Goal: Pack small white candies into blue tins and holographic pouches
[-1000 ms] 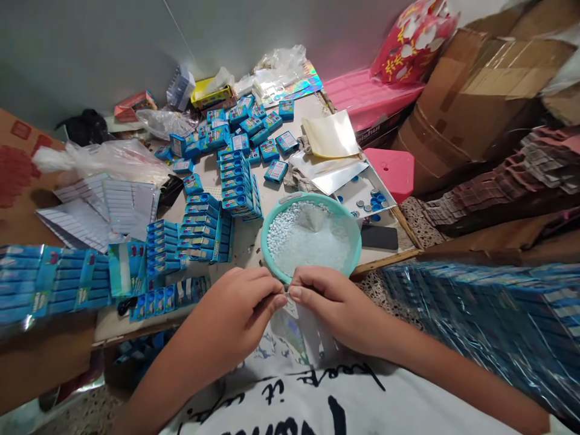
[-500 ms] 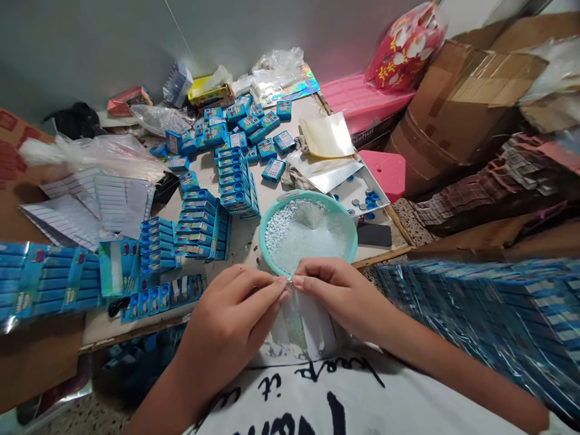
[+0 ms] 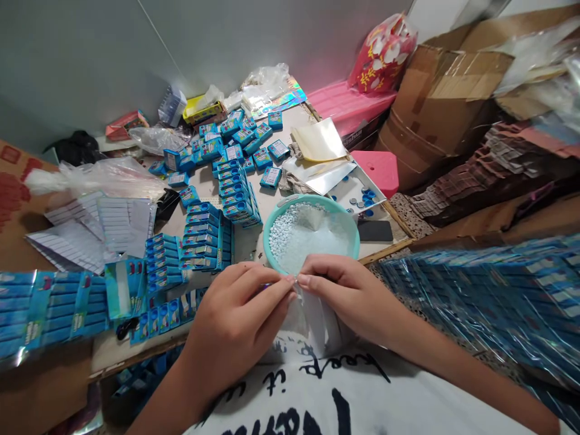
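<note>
My left hand [image 3: 238, 320] and my right hand [image 3: 347, 293] meet fingertip to fingertip just in front of a teal bowl [image 3: 276, 212] of small white tablets. Both hands pinch the top edge of a small clear plastic pouch [image 3: 312, 320] that hangs down between them over my white printed shirt. Stacks of small blue boxes [image 3: 206, 232] stand on the board to the left of my left hand.
More loose blue boxes [image 3: 254, 142] lie toward the wall, with white lined sheets [image 3: 104, 223] and plastic bags at the left. A tray with blue caps [image 3: 362, 196], a dark phone [image 3: 375, 231], a pink stool [image 3: 378, 169] and cardboard cartons [image 3: 444, 103] are at the right. Shiny blue wrapped packs [image 3: 489, 290] lie beside my right arm.
The view has tilted a little, so the table sits lower in frame. Both hands stay pinched together on the pouch with only slight finger movement.
</note>
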